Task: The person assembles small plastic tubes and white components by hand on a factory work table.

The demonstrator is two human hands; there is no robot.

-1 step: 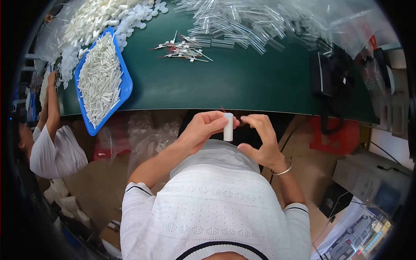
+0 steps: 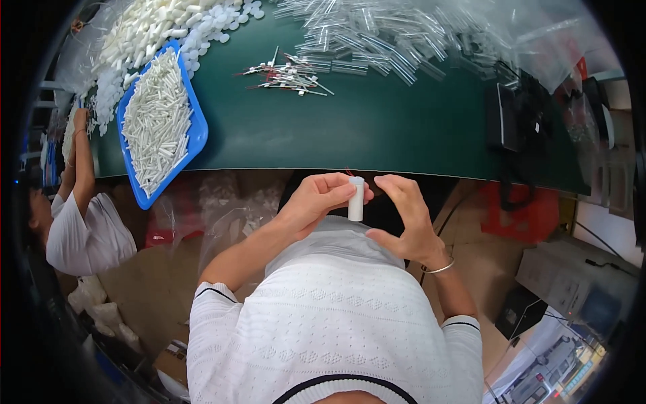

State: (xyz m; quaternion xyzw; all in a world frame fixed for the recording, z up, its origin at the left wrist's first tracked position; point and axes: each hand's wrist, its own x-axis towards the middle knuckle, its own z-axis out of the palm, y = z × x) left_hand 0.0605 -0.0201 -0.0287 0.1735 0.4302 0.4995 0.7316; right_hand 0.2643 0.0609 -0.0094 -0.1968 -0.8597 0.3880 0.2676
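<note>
Just off the near edge of the table, my left hand (image 2: 323, 196) pinches a short white tube (image 2: 356, 203) between thumb and fingers. The tube stands about upright, and thin red wires (image 2: 348, 171) show at its upper end. To its right, my right hand (image 2: 408, 225) is held with thumb and fingers wide apart, touching nothing. Farther off on the green table (image 2: 309, 138) lies a small heap of thin white rods with red wires (image 2: 296, 77).
A blue tray (image 2: 196, 131) full of small white sticks juts over the table's near edge at left. Behind it are heaped white cylinders (image 2: 151, 27) and translucent discs (image 2: 202, 40). Clear plastic tubes (image 2: 377, 47) pile up at the back. Another person (image 2: 87, 229) works at far left.
My right hand has shifted very slightly, its fingers still spread. My left hand keeps its hold on the white tube. The whole view has moved a little.
</note>
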